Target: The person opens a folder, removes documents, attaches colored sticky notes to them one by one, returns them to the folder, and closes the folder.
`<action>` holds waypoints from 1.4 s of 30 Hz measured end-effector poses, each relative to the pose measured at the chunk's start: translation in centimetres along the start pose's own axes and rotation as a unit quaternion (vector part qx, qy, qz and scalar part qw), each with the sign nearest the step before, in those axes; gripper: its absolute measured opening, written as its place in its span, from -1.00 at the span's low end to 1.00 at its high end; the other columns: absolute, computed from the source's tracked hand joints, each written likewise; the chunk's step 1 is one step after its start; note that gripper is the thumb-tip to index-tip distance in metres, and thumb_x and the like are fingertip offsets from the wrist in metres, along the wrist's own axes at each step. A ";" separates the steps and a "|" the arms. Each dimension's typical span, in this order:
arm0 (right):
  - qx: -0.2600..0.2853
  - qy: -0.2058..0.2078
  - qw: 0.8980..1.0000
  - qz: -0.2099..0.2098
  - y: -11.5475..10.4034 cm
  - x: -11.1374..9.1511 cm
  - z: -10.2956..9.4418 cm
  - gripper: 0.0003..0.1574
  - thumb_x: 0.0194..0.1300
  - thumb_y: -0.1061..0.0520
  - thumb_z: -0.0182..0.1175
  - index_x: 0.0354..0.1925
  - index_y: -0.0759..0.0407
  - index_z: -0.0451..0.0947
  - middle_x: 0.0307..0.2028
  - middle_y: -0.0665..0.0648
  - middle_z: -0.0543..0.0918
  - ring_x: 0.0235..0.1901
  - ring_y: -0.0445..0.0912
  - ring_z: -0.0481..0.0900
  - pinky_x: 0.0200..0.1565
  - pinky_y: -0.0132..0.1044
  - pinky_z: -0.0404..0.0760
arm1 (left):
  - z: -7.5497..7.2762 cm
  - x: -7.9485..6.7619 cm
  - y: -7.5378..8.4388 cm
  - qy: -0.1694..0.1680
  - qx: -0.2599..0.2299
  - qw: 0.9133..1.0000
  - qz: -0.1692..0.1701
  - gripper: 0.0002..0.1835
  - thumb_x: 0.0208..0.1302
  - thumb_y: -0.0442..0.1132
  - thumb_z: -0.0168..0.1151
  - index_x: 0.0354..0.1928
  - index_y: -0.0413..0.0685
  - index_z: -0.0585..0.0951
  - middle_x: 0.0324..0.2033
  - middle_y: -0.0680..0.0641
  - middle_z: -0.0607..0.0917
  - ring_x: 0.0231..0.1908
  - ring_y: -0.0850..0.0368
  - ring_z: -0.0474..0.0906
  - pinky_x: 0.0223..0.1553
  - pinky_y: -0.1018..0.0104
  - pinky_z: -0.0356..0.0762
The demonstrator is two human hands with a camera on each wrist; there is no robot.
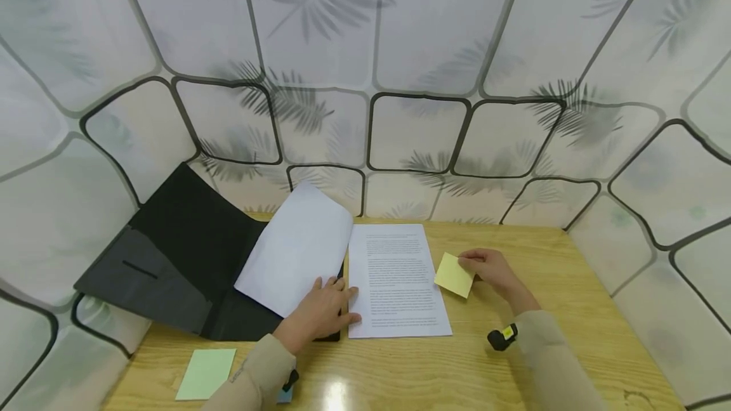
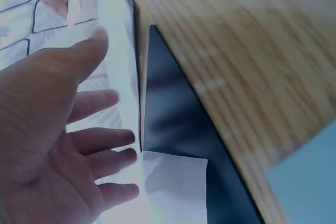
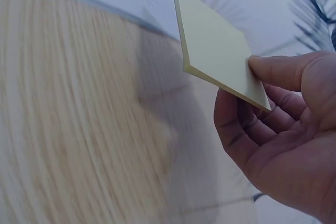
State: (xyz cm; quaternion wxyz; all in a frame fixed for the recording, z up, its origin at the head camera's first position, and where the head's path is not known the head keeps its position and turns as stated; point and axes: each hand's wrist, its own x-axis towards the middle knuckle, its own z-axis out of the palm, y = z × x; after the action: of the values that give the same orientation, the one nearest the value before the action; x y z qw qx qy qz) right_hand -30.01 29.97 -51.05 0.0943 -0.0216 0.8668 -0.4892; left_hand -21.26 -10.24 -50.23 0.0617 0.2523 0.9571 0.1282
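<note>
My right hand (image 1: 495,273) pinches a pad of yellow sticky notes (image 1: 452,275) by one edge, thumb on top and fingers underneath. In the right wrist view the pad (image 3: 212,43) is tilted and held above the wood. Just left of it lies a stack of printed sheets (image 1: 396,278), text side up. Fingers spread, my left hand (image 1: 321,309) is at the sheets' left edge, over the lower corner of a blank white sheet (image 1: 299,246). That sheet lies askew on the right side of an opened black folder (image 1: 185,227).
On the wooden table (image 1: 365,370), a light green sticky pad (image 1: 205,374) lies at the front left. A blue pad (image 1: 285,394) shows partly from behind my left wrist. Patterned fabric walls (image 1: 422,132) rise along the table's back and sides.
</note>
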 end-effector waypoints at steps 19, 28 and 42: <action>0.005 -0.112 0.990 -0.090 -6.2 -0.8 9.4 -0.72 0.52 0.08 0.29 0.00 0.27 0.72 -0.20 0.15 0.81 -0.34 -0.15 0.64 -0.28 -0.18 0.72 | 0.9 2.1 0.5 0.114 -0.349 0.928 -0.065 -0.62 0.53 -0.12 0.27 0.18 -0.23 0.72 -0.08 -0.20 0.84 -0.11 -0.05 0.82 -0.21 0.17 0.78; 0.012 -0.126 0.985 -0.115 -8.3 -1.3 11.9 -0.75 0.52 0.10 0.29 -0.03 0.27 0.72 -0.21 0.14 0.82 -0.33 -0.21 0.64 -0.26 -0.24 0.69 | 0.5 1.9 1.1 0.054 -0.522 0.847 -0.086 -0.56 0.56 -0.17 0.24 0.24 -0.41 0.62 -0.11 -0.34 0.82 -0.19 -0.09 0.84 -0.23 0.10 0.84; -0.045 -0.085 0.981 -0.169 -9.7 -2.4 13.4 -0.67 0.47 0.01 0.36 0.04 0.19 0.72 -0.12 0.11 0.81 -0.29 -0.20 0.65 -0.26 -0.34 0.66 | 0.2 1.0 1.0 0.080 -0.559 0.816 -0.125 -0.69 0.52 -0.34 0.23 0.13 -0.47 0.62 -0.22 -0.34 0.83 -0.37 0.05 0.81 -0.33 0.10 0.83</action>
State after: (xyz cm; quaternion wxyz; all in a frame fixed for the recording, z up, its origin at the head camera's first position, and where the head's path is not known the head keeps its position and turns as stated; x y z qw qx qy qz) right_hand -25.75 13.93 -49.14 0.0826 -0.2141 0.8606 -0.4547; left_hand -21.66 -8.88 -50.24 0.1311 0.0416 0.7455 0.6521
